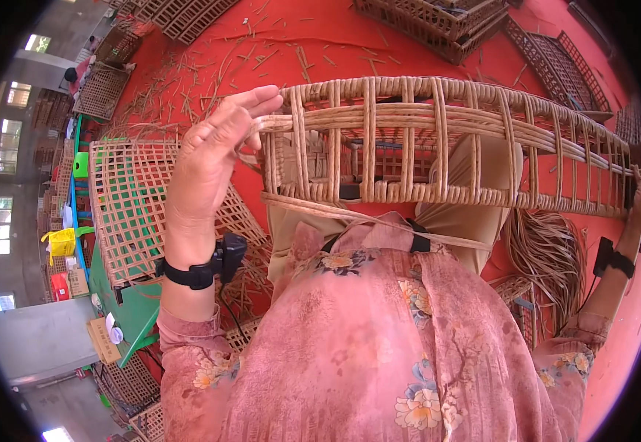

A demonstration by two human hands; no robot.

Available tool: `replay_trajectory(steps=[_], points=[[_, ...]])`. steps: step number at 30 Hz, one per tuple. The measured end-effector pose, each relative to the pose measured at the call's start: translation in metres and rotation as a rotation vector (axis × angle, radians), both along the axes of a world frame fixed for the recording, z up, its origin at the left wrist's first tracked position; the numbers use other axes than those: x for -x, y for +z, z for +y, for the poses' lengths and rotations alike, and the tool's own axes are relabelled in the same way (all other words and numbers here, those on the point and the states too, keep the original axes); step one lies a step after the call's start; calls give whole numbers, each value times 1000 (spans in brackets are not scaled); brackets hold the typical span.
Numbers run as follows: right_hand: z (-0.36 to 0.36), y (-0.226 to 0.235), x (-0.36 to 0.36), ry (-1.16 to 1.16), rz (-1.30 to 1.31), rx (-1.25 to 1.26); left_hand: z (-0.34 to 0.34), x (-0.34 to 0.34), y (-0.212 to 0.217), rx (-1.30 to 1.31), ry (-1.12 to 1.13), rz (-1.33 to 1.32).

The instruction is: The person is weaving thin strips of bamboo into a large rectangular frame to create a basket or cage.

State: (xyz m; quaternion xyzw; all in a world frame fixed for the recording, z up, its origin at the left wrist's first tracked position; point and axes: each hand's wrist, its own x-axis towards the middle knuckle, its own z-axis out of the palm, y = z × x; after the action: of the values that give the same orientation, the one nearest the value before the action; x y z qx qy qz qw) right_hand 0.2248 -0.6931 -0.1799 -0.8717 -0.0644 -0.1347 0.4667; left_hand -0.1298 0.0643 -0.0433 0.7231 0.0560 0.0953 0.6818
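Note:
Across my knees stands a tan wicker basket (pixel 370 140) on its side, with wrapped rims and spaced uprights. Several rattan strands (pixel 423 112) run lengthwise through those uprights. My left hand (pixel 213 144) is raised at the basket's left end, fingers bent around a strand that loops out there; one finger stretches toward the upper rim. My right hand (pixel 638 193) grips the basket's far right end, its fingers partly hidden near the picture's edge. A loose strand (pixel 379 219) trails below the lower rim across my lap.
A bundle of loose strands (pixel 548 258) lies to my right. At left, an open-weave panel (pixel 140 199) rests by a green table (pixel 125 309). Stacked woven crates (pixel 438 26) stand ahead. Scraps litter the red floor (pixel 276 55).

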Motion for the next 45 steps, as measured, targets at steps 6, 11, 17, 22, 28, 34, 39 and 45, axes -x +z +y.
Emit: replay_trajectory(steps=[6, 11, 17, 22, 28, 34, 39, 45], points=[[0, 0, 2, 1, 6, 1, 1, 11, 11, -526, -84, 8], [2, 2, 4, 10, -2, 4, 16, 1, 14, -429, -256, 42], [8, 4, 5, 20, -11, 14, 15, -22, 10, -477, -192, 141], [9, 5, 10, 22, -13, 23, 3, -32, 14, -1038, -111, 127], [13, 8, 14, 32, -22, 41, 13, -35, 3, -1071, -71, 112], [21, 11, 20, 50, -38, 58, 10, -42, -4, -1036, 8, 108], [21, 10, 26, 49, -42, 67, -7, -41, -14, -911, 191, 150], [22, 15, 30, 64, -56, 76, -6, -37, -24, -1246, 338, -225]])
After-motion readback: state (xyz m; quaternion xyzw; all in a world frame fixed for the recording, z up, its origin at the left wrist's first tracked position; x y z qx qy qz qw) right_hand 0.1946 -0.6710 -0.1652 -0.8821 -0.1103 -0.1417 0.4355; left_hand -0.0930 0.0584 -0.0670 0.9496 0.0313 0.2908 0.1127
